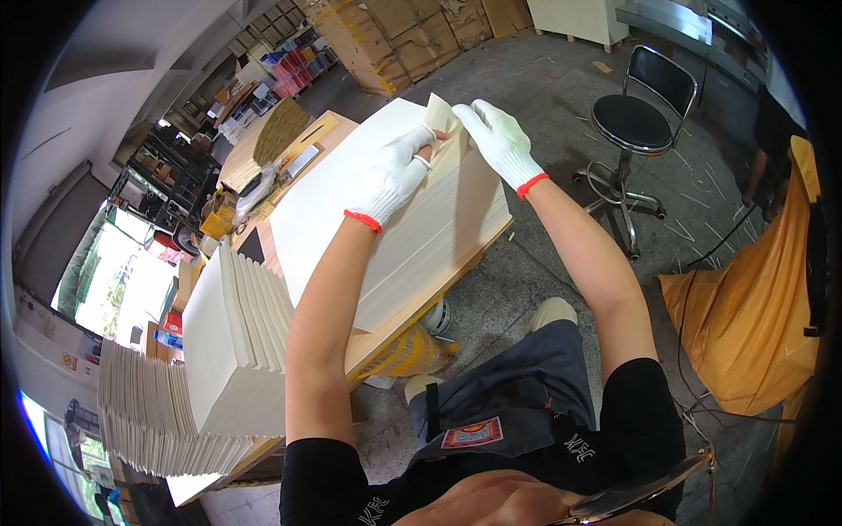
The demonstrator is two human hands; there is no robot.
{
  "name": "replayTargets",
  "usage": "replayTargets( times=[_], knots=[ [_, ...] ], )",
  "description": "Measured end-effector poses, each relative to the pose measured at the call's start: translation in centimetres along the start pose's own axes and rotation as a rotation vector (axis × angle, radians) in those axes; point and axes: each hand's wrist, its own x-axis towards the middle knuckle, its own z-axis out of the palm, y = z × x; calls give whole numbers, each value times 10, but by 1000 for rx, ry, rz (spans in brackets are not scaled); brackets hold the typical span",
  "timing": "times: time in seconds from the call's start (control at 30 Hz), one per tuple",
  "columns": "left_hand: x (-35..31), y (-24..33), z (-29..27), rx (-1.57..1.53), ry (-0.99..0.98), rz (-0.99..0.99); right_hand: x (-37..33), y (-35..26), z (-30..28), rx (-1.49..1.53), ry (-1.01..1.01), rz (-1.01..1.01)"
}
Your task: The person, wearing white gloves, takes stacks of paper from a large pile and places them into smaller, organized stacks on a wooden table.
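Note:
A tall stack of cream paper sheets (447, 223) lies on the wooden table, its layered edges facing me. My left hand (395, 175), in a white knit glove with a red cuff, has its fingers curled over the near edge of the upper sheets; bare fingertips show out of the glove. At the far corner, my right hand (500, 140), gloved the same way, is closed at the edge of the sheets. Between the two hands a few sheets bend upward into a raised corner (438, 111). The fingertips of my right hand are partly hidden.
More sheet stacks (237, 342) stand at the left, one fanned unevenly (145, 408). A black stool (633, 123) on wheels is beyond my right arm. An orange cloth (745, 298) hangs at the right with a dark cable beside it. Another person stands at the far right edge.

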Motion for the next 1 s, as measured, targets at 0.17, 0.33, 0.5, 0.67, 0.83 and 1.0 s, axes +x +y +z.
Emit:
replayTargets(
  times=[0.17, 0.33, 0.5, 0.67, 0.83, 1.0],
  knots=[
    [-1, -3, 3, 51, 25, -9, -1, -2, 1, 32, -4, 12],
    [-1, 2, 4, 18, 21, -18, 0, 0, 1, 22, -8, 26],
    [-3, 5, 2, 1, 43, 19, -2, -5, -3, 1, -32, 36],
    [0, 0, 6, 44, 18, 1, -2, 0, -1, 6, -4, 4],
    [0, 4, 3, -12, -9, -70, -3, -4, -4, -8, -18, 33],
    [-2, 6, 3, 40, 16, -40, -1, 0, -1, -5, -29, 29]
  ],
)
